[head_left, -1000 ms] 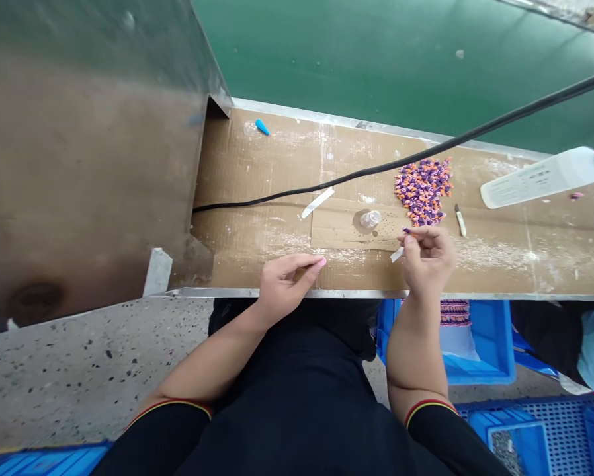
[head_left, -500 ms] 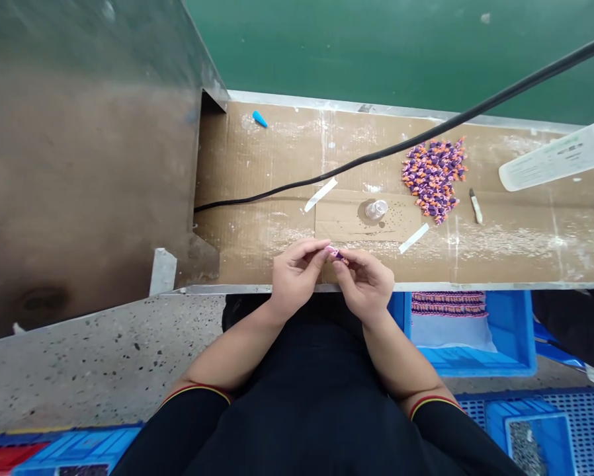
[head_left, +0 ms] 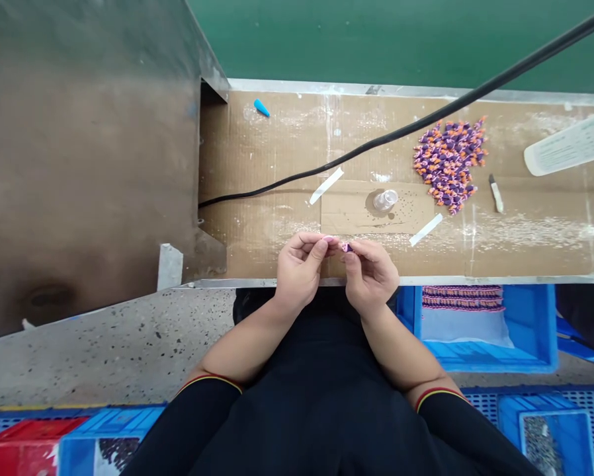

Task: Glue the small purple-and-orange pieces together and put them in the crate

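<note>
My left hand (head_left: 299,268) pinches a small pink piece (head_left: 328,238) between thumb and fingers at the front of the cardboard-covered bench. Close beside it, my right hand (head_left: 372,272) grips a tiny purple, pink and white figure (head_left: 346,247). A narrow gap separates the two pieces. Both are too small for me to make out their exact kind. Just beyond the hands, a small clear cup (head_left: 385,199) rests on a taped cardboard sheet (head_left: 346,215) dotted with dark specks. Farther right lies a heap of small purple, pink and orange pieces (head_left: 448,162).
A black cable (head_left: 346,157) crosses above the bench. Right of the heap lie a small knife-like tool (head_left: 496,194) and a white bottle (head_left: 569,142). At left stands a metal panel (head_left: 88,165); a blue cone-shaped piece (head_left: 261,108) lies behind. Below right, a blue crate (head_left: 530,330) holds rows of pieces.
My hands have drawn slightly apart, and the pink piece now shows separate from the purple figure. The whole view has shifted a little.
</note>
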`<move>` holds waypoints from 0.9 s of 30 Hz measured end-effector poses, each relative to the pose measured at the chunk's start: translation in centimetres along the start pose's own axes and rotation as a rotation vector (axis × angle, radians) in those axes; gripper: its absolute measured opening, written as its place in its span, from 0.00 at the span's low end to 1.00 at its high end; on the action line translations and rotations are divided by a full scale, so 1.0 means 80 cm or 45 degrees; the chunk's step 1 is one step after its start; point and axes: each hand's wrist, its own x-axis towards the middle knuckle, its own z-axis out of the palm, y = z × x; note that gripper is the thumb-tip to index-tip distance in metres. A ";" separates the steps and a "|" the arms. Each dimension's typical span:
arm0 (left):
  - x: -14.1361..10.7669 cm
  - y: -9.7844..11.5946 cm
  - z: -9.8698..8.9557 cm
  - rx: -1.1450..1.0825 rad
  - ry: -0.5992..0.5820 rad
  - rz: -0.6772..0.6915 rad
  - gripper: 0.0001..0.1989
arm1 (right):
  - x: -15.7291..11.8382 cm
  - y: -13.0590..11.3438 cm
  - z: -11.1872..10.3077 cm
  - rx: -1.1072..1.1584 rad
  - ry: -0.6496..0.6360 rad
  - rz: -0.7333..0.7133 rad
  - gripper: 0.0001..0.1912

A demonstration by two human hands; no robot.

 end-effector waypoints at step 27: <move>0.005 -0.002 -0.006 -0.058 -0.023 -0.161 0.17 | 0.007 0.007 0.005 -0.105 -0.060 -0.065 0.04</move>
